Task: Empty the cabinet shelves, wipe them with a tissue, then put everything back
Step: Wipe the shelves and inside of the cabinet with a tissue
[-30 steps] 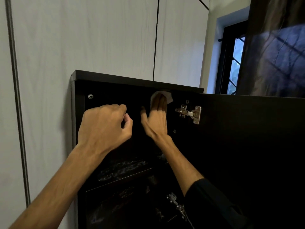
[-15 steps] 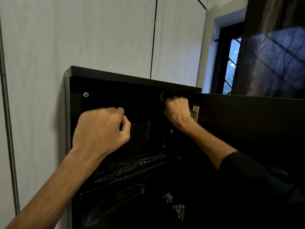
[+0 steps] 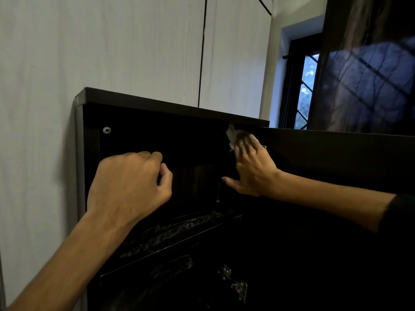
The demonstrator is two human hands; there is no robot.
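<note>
A dark cabinet (image 3: 170, 104) stands against a pale wall, and I look into its dim top compartment. My right hand (image 3: 252, 169) reaches into the upper right corner and presses a white tissue (image 3: 231, 133) against the inner side wall with straight fingers, the thumb spread out below. My left hand (image 3: 130, 185) hovers in front of the compartment as a loose fist and holds nothing. Below both hands lies a glossy dark shelf (image 3: 179, 230) with faint reflections on it.
The open cabinet door (image 3: 336, 158) stretches to the right at hand height. A metal hinge (image 3: 235, 283) sits lower on the inner side. A screw head (image 3: 107, 130) shows at the upper left. A window (image 3: 307, 86) and a dark curtain (image 3: 370, 63) lie beyond.
My right hand has gone from a curled grip at the top corner to flat fingers pressing the tissue on the side wall. The left hand has barely moved.
</note>
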